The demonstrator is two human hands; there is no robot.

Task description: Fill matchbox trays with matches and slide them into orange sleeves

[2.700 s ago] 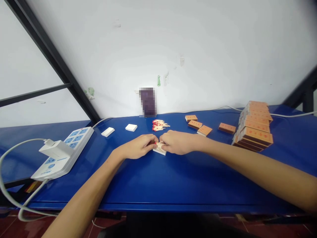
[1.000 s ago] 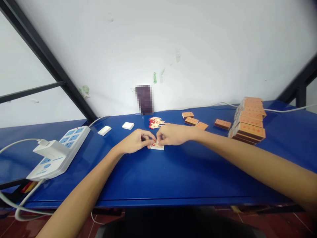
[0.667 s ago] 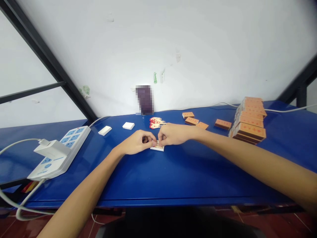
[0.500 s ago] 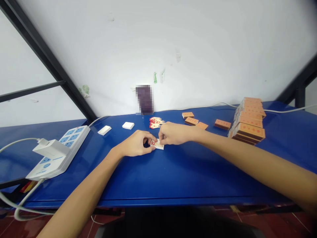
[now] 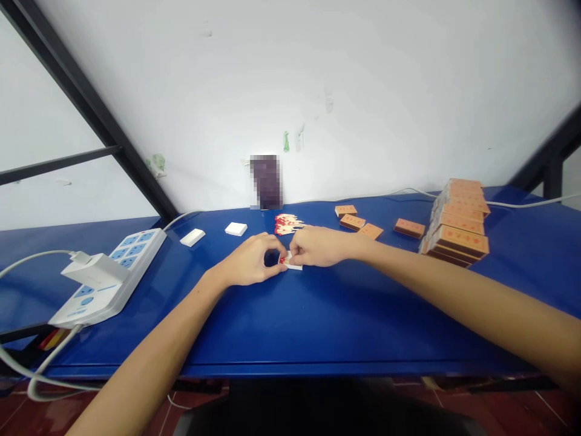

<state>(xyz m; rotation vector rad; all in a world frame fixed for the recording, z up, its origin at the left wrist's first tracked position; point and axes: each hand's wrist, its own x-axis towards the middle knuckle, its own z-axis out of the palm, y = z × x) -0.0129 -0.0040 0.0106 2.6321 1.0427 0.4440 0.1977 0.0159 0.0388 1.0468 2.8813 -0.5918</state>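
Note:
A small white matchbox tray point(image 5: 296, 267) lies on the blue table in front of me, with red-tipped matches point(image 5: 284, 260) inside it. My left hand point(image 5: 255, 260) grips the tray's left end between thumb and fingers. Over the tray's right part, my right hand point(image 5: 315, 246) has its fingers curled together and pressed down at the matches; whether they pinch any is hidden. Just behind my right hand lies a loose pile of matches point(image 5: 288, 224), red heads to the left.
Two white trays point(image 5: 193, 237) point(image 5: 236, 229) lie to the left, near a power strip point(image 5: 109, 284) with a plugged-in adapter. Several orange matchboxes point(image 5: 353, 221) lie right of the pile, and a tall stack of matchboxes point(image 5: 460, 239) stands farther right. A blurred dark rectangle point(image 5: 267, 181) leans on the wall.
My right fingers have pushed slightly left and farther over the tray, covering more of the matches. My left hand still holds the tray's left end.

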